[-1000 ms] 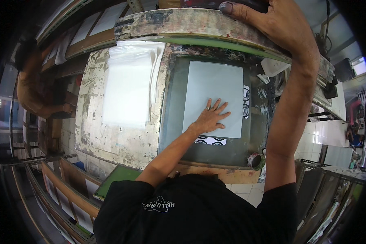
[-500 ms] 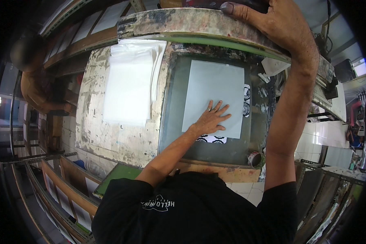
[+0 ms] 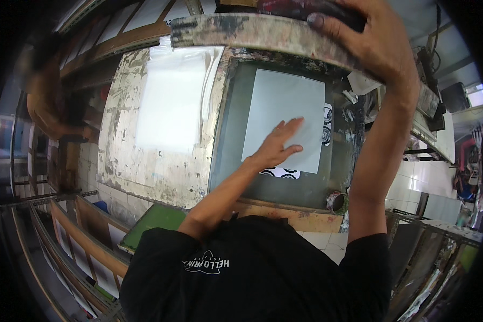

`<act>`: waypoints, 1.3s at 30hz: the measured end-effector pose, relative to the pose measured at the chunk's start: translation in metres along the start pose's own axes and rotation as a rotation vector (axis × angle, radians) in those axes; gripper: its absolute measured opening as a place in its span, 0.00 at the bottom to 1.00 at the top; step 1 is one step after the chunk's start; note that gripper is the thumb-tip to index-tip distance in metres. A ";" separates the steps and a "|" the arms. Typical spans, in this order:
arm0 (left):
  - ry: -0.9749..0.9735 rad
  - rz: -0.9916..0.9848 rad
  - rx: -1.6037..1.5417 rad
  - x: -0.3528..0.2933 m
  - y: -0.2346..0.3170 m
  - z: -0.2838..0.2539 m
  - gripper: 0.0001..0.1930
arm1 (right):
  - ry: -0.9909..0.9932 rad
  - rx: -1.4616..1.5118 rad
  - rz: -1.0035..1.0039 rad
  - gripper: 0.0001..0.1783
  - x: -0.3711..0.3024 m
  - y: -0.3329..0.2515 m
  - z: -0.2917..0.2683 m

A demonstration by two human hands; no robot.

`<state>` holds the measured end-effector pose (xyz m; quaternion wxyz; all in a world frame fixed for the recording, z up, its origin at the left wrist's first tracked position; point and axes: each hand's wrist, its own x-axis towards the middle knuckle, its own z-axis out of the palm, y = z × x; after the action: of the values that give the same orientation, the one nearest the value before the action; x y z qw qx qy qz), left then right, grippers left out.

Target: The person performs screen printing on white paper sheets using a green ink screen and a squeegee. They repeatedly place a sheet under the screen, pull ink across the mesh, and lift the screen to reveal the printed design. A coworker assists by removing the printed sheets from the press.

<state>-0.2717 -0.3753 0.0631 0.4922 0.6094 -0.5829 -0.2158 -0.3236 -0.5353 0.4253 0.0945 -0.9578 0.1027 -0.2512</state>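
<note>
A: Where to look first?

B: At the grey sheet (image 3: pixel 284 102), flat on the dark shiny board (image 3: pixel 228 126), right of the white stack (image 3: pixel 169 107) on the paint-spotted table (image 3: pixel 121 161). Past its near edge, a black-and-white card (image 3: pixel 290 174).

A: And the left hand (image 3: pixel 276 146)?

B: Over the sheet, blurry. Fingers close side by side, thumb sticking out. Touching or just above? Cannot tell.

A: The right hand (image 3: pixel 383 45)?

B: Up at the long wooden bar (image 3: pixel 252 31), thumb against it. Other fingers hidden, so cannot tell how tight.

A: Any trouble to watch for?

B: Maybe a crooked sheet, from a drag by the left hand. Maybe squashed fingers, from a slip of the bar. Maybe a smudge, from the dark stain on the right thumb.

A: Anything for keeping stuff in?

B: At the near right corner, a small round tin (image 3: pixel 336 202), or perhaps a roll; insides too dark to read. Lower left, a wooden rack (image 3: pixel 88 236) with white papers (image 3: pixel 108 279) in it.
</note>
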 end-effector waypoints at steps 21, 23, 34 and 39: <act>0.520 -0.395 0.471 -0.204 -0.006 -0.055 0.51 | -0.395 0.062 0.198 0.40 -0.248 -0.023 0.246; 0.491 -0.414 0.545 -0.205 -0.006 -0.057 0.47 | -0.384 0.163 0.288 0.43 -0.253 -0.012 0.268; 0.474 -0.460 0.460 -0.206 0.001 -0.061 0.51 | -0.094 -0.027 0.176 0.42 -0.115 0.150 0.336; 0.458 -0.452 0.447 -0.211 -0.001 -0.061 0.49 | 0.020 -0.098 0.121 0.44 -0.059 0.201 0.354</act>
<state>-0.2679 -0.1591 0.0223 0.4046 0.8471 -0.3416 -0.0447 -0.2265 -0.6681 0.0484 0.0615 -0.9508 0.1733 -0.2494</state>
